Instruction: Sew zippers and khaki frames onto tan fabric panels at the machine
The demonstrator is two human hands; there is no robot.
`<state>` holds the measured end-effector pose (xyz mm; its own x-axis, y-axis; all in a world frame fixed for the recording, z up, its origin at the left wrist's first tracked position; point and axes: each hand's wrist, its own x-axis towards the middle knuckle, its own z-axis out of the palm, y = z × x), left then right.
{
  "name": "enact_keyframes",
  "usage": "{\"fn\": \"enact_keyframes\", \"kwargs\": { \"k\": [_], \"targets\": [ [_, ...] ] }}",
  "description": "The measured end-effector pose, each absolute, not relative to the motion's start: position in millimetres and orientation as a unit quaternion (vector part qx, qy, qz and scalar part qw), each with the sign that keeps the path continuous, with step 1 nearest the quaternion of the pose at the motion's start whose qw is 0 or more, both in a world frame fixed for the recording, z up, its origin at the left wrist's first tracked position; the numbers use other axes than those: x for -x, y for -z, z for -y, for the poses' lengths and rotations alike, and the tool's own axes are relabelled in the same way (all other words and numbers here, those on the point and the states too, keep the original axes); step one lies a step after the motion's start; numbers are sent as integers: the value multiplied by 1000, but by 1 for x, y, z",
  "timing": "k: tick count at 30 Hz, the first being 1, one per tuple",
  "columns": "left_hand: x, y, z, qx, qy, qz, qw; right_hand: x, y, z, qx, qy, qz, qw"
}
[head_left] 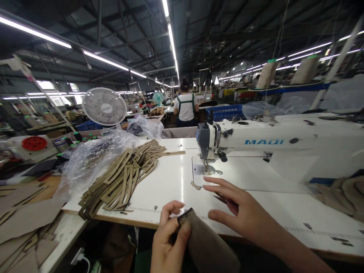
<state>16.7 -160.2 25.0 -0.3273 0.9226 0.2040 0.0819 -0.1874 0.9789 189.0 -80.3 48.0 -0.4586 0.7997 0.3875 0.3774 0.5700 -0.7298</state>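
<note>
At the table's front edge, my left hand (170, 237) pinches the dark-edged corner of a brown-grey fabric piece (209, 242) between thumb and fingers. The rest of that piece hangs down toward my lap. Just to its right, my right hand (231, 203) hovers over the white table with thumb and forefingers spread. A pair of thread snips (224, 200), with a dark pointed blade and a reddish part, is tucked in this hand, mostly hidden by the fingers. Beyond the fingertips are the sewing machine's needle and presser foot (207, 167) and a small curved scrap (195, 185).
A heap of brown frame-shaped strips (127, 174) lies left of the white sewing machine (256, 138). Clear plastic (93, 155) and a white fan (104, 107) are behind it. Fabric panels (28, 220) lie far left, folded fabric (341, 193) right. A person (186, 107) works ahead.
</note>
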Motion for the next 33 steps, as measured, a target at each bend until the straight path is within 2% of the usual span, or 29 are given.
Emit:
{"fn": "enact_keyframes", "kwargs": {
  "k": [6, 11, 20, 23, 25, 28, 30, 33],
  "targets": [
    [-13, -30, 160, -479, -589, -520, 391, -183, -59, 43, 228, -508, 814, 164],
    [-13, -33, 161, -479, -581, -515, 411, -169, -45, 38, 149, -640, 743, 127],
    [-12, -32, 164, -433, -581, -512, 461, -162, -43, 39, 157, -693, 699, 80],
    [-14, -29, 164, -423, -593, -497, 471, -158, -43, 38, 166, -674, 717, 70],
    [-13, -26, 163, -423, -597, -506, 457, -159, -46, 36, 183, -617, 760, 93],
    [-7, -22, 162, -445, -607, -546, 368, -167, -59, 33, 208, -492, 835, 131],
    [-4, -19, 160, -458, -607, -571, 308, -175, -73, 35, 249, -419, 866, 109],
    [-5, -13, 156, -455, -603, -575, 313, -186, -95, 56, 304, -383, 871, 53]
  ]
}}
